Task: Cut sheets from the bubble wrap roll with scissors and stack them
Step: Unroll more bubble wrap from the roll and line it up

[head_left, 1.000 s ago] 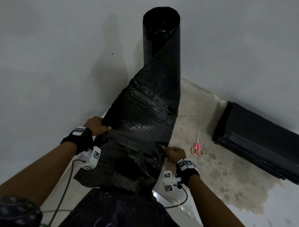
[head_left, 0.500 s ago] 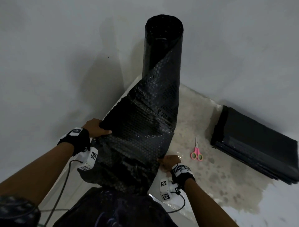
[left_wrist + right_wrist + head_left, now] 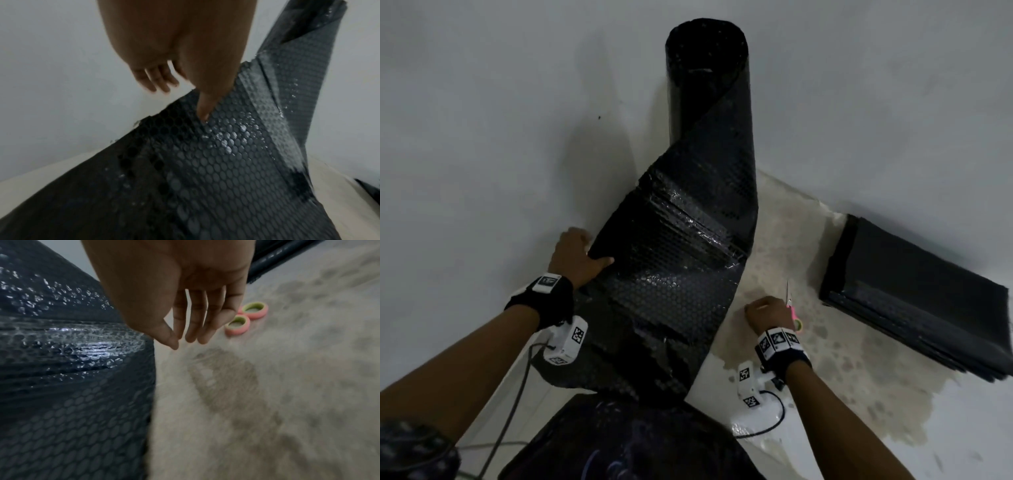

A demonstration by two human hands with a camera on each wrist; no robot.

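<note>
The black bubble wrap roll (image 3: 707, 85) stands upright against the wall. Its loose sheet (image 3: 671, 291) (image 3: 226, 162) (image 3: 72, 386) runs down toward my lap. My left hand (image 3: 577, 257) (image 3: 180, 97) grips the sheet's left edge, thumb on top and fingers behind the edge. My right hand (image 3: 768, 313) (image 3: 185, 340) is off the sheet, fingers straight and relaxed, holding nothing. It hovers just left of the pink scissors (image 3: 792, 308) (image 3: 245, 318) lying on the floor. A stack of cut black sheets (image 3: 914, 301) lies to the right.
The floor (image 3: 842, 394) is a mottled beige patch ringed by white. A pale wall (image 3: 482, 137) stands close behind the roll and on the left. Cables (image 3: 517, 394) trail from both wrist cameras near my lap.
My right hand has let go of the sheet's right edge and moved right to the scissors. The left hand keeps its hold on the left edge.
</note>
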